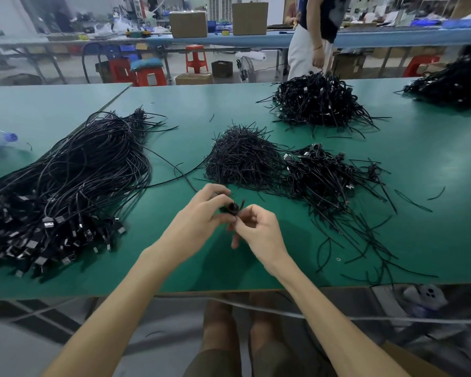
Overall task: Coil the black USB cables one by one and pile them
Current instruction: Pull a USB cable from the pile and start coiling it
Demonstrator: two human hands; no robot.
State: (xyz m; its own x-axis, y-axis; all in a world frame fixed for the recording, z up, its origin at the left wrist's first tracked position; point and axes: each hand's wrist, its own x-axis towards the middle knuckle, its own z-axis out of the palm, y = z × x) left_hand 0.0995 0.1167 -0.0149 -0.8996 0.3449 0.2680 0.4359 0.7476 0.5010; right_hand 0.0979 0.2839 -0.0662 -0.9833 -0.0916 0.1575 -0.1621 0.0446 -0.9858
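The left hand (199, 213) and the right hand (259, 229) meet just above the worktop (174, 268). Both have curled fingers. Between them they pinch a small black coil (232, 207) of cable. The left hand holds the coil by its side. The right hand nips something thin just under it. It may be a tie, but it is too small to tell.

To the left of the hands lies a big heap of loose cables (65, 180). Just ahead of the hands sits a mound of thin ties (242, 159). Ahead and to the right is the pile (329, 180) of coiled cables.

The cable looks light, thin and bendy. It will likely spring open if let go. So it is best held across the loops, in the middle, with a firm pinch, not by a plug end.
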